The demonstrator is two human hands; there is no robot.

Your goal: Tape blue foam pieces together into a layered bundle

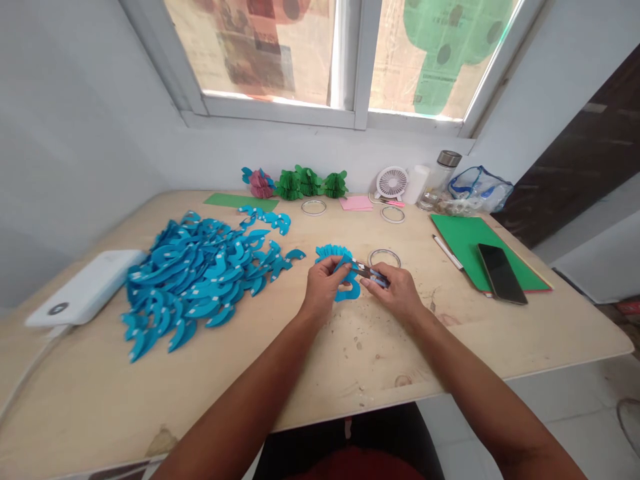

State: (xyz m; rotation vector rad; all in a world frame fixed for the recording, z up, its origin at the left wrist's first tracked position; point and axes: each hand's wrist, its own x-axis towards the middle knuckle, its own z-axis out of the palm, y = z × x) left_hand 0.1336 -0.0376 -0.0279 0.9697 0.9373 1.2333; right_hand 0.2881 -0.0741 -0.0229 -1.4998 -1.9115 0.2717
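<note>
My left hand [323, 283] pinches a curved blue paper piece [349, 292] near the middle of the table. A pleated blue paper strip [333, 251] lies just beyond those fingers. My right hand [395, 288] is closed on a small tool [373, 274] with dark metal blades and a bluish handle; it looks like scissors. The tool's tip meets the paper beside my left fingertips, where a small white patch shows. To the left spreads a big heap of blue curved paper pieces [200, 267], many bearing white squares.
A white power bank [87, 287] with a cable lies left of the heap. Silver rings [384, 258] lie beyond my right hand. Green folded paper figures [307, 182], a small fan [392, 182] and a glass bottle [440, 180] stand behind. A phone [501, 273] rests on green sheets [465, 243].
</note>
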